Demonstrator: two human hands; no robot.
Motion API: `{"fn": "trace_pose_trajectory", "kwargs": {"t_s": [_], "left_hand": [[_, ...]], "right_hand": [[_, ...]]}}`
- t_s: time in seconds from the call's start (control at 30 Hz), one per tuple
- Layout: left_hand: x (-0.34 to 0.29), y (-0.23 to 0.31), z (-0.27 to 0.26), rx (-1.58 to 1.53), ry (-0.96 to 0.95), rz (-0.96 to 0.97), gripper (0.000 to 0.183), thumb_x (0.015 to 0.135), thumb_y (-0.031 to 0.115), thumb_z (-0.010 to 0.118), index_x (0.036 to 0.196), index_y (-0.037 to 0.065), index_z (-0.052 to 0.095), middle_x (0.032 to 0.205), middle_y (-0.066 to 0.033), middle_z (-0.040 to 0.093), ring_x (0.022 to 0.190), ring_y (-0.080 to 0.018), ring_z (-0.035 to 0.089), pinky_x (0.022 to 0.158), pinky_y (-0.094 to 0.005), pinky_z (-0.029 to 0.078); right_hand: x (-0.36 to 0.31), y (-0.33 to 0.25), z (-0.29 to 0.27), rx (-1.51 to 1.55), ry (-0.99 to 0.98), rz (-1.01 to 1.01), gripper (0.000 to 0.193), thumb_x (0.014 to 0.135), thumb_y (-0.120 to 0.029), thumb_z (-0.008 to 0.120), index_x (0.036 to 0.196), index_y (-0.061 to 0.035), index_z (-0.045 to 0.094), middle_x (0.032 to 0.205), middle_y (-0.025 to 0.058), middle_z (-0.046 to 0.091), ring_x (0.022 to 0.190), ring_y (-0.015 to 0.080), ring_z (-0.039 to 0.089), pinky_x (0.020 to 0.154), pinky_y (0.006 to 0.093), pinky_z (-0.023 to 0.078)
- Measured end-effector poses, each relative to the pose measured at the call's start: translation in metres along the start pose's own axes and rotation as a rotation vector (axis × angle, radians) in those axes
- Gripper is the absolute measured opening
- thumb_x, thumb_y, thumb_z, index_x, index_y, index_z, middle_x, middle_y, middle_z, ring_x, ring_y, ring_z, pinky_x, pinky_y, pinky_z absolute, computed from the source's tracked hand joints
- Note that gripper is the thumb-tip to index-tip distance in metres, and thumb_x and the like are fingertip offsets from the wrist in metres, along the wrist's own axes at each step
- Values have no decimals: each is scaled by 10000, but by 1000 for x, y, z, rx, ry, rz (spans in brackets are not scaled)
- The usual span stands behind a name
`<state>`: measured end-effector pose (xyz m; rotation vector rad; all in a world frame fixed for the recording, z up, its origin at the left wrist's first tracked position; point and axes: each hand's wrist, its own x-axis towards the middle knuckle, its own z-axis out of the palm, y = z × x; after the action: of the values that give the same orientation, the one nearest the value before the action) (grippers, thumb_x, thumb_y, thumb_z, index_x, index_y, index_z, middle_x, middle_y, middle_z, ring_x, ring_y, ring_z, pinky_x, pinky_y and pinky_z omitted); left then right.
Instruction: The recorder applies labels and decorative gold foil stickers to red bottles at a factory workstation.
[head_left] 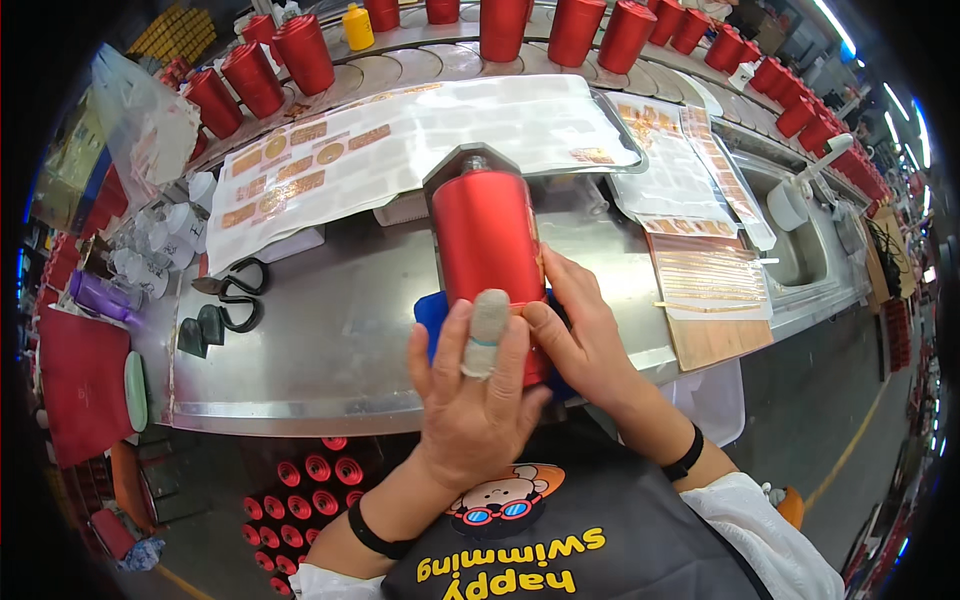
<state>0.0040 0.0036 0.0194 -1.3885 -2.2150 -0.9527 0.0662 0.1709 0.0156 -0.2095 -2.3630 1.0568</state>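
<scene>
A smooth red metal canister (485, 235) lies on a grey metal stand (437, 185), one end pointing away from me. Blue material (428, 312) shows beneath it. My left hand (470, 400) lies over the canister's near part, fingers stretched out and apart, their tips on its surface. One of those fingers wears a pale fabric cover (488, 325). Around the right side of the canister curves my right hand (585, 335), its thumb pressed on the surface close to the covered finger. A thin gold strip (517, 306) is partly visible by that thumb.
Sheets of gold stickers (400, 140) lie behind the stand. Black scissors (238, 290) rest at left. A board with gold strips (712, 290) lies at right, beside a sink (800, 240). Red canisters (575, 30) stand along a curved conveyor (385, 70). More red pieces (300, 500) sit below the table.
</scene>
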Motion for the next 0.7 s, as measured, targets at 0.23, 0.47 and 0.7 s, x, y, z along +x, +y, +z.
{"fn": "trace_pose_trajectory", "kwargs": {"t_s": [0.23,0.47,0.7], "left_hand": [[-6,-20,11,-105,74,30,714,838,308,707,1348,-90,406,1301,-269,512,1167,-459,522,1036,-508,376],[-14,-16,8,-185,109,-44,602,934,320,583,1366,-59,403,1365,-258,475,1330,-462,355,1106,-546,238],[-24,-13,1,231,43,348,417,859,147,621,1256,37,557,1236,-152,595,1269,-354,436,1114,-598,168]], "right_hand": [[0,5,-1,90,10,2,558,982,-315,490,1343,102,404,1342,258,443,1217,398,419,1040,434,337],[-1,4,-3,61,18,-36,544,978,-277,504,1348,106,398,1366,256,420,1235,397,408,1043,428,344],[-4,5,0,49,22,-39,529,971,-248,511,1349,104,396,1358,254,424,1224,400,411,1033,433,353]]}}
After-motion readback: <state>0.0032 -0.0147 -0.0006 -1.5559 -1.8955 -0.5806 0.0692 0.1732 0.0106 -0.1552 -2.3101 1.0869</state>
